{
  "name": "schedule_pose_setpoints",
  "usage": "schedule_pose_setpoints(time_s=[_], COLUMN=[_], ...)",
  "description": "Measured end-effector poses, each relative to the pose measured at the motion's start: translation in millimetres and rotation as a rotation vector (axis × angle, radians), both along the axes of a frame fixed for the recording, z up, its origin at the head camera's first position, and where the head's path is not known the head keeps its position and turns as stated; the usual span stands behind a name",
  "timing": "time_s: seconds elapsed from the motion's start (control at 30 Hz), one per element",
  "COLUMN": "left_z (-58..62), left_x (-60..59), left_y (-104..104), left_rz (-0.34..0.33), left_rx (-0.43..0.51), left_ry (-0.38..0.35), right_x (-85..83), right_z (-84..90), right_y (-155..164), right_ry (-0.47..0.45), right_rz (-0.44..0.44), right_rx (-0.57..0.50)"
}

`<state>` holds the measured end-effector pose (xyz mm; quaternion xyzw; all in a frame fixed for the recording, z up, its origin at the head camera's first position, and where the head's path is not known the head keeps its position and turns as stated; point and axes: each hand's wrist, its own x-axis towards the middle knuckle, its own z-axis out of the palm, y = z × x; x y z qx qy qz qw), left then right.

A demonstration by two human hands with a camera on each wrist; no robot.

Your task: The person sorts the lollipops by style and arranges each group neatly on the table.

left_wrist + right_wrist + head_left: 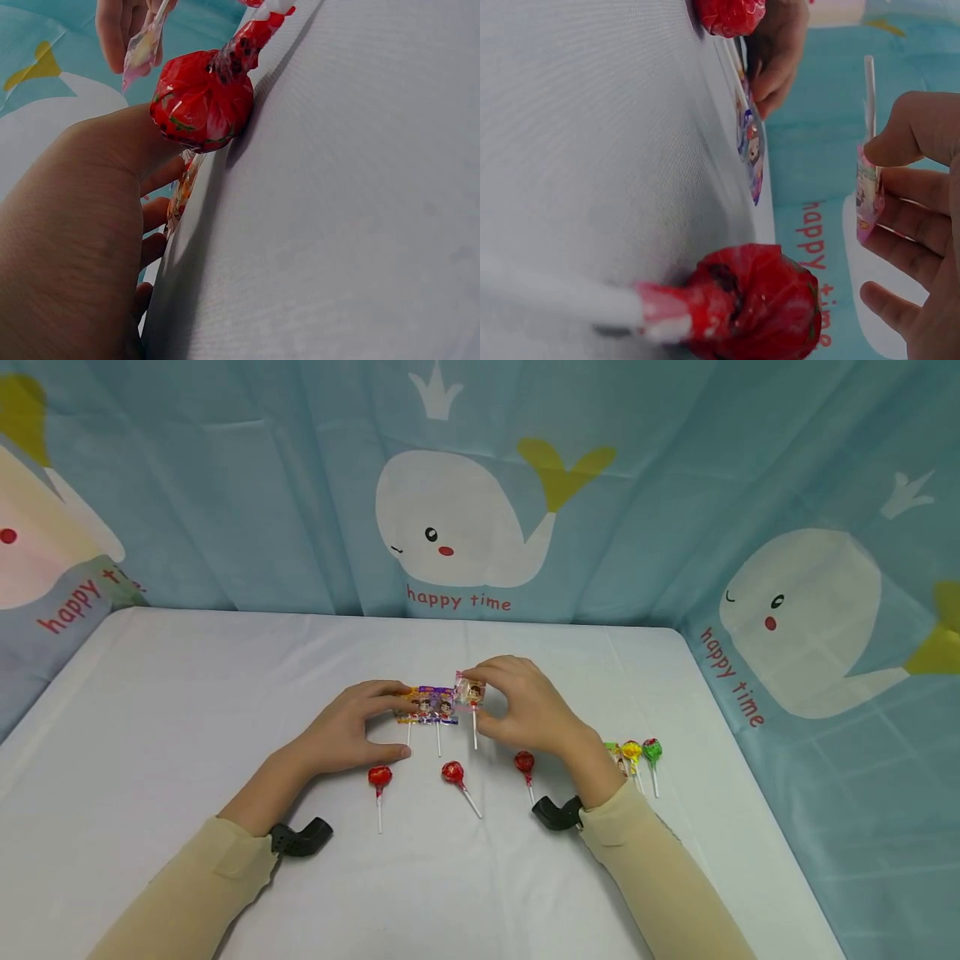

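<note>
My right hand pinches a flat pink-wrapped lollipop between thumb and fingers, held just above the table; the same lollipop shows in the right wrist view. Left of it lie two flat wrapped lollipops, a yellow one and a purple one, side by side. My left hand touches the yellow one with its fingertips, thumb resting on the cloth. Three round red lollipops lie in a row nearer me.
Several round lollipops in green and yellow wrappers lie to the right of my right wrist. The white table is ringed by a blue whale-print curtain. A red lollipop fills the left wrist view.
</note>
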<state>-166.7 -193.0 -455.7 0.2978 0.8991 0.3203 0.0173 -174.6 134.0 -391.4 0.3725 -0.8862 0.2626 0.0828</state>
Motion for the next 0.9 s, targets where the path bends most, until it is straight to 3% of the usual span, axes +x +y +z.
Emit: schedule_pose_setpoints(time_s=[0.9], left_z=[0.9], left_x=[-0.2], left_y=[1], left_rz=[-0.006], left_rx=[0.01], left_ry=[0.018], right_x=[-11.8], right_z=[-9.4], right_y=[-19], right_ry=[-0.112], right_rz=[0.016], right_rx=[0.027])
